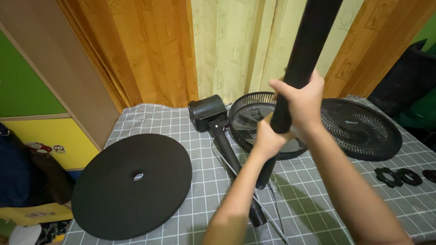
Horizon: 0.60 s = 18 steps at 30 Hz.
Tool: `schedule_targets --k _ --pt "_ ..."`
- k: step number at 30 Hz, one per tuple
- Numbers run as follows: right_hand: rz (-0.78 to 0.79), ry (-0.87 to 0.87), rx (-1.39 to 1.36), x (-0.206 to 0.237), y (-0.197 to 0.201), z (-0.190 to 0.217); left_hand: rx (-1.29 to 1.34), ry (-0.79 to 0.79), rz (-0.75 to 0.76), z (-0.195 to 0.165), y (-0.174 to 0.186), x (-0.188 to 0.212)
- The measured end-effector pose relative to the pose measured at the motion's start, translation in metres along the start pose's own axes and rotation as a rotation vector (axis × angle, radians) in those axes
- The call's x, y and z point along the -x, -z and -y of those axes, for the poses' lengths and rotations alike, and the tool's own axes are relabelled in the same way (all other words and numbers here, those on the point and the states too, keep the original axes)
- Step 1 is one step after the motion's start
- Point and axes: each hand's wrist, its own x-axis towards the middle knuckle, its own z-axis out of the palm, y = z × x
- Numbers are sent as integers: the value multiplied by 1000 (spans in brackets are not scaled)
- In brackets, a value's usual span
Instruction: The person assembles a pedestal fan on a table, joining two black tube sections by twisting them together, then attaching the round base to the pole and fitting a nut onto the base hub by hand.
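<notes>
Head view, left hand (pixel 268 138), right hand (pixel 299 102), fingers wrapped around black pole (pixel 303 59)

Rear wall: orange curtains (pixel 150 50) flanking a pale yellow curtain (pixel 231 45). Left side: cabinet (pixel 41 90) with green and yellow panels. Bed surface: grey checked sheet (pixel 318 199), evenly lit.

The pole (pixel 303 54) looks matt black, faintly rough. The round base (pixel 131 186) is matt too. The motor (pixel 206 110) is glossy plastic; the checked sheet (pixel 318 199) and curtains (pixel 227 45) are cloth.
</notes>
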Motion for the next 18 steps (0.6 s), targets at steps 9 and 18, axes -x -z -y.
schedule_targets --k 9,18 --pt "989 -333 -1021 -55 49 -45 3 -8 59 17 -6 0" --pt "-70 11 -19 4 -1 13 -2 -40 23 6 -4 3"
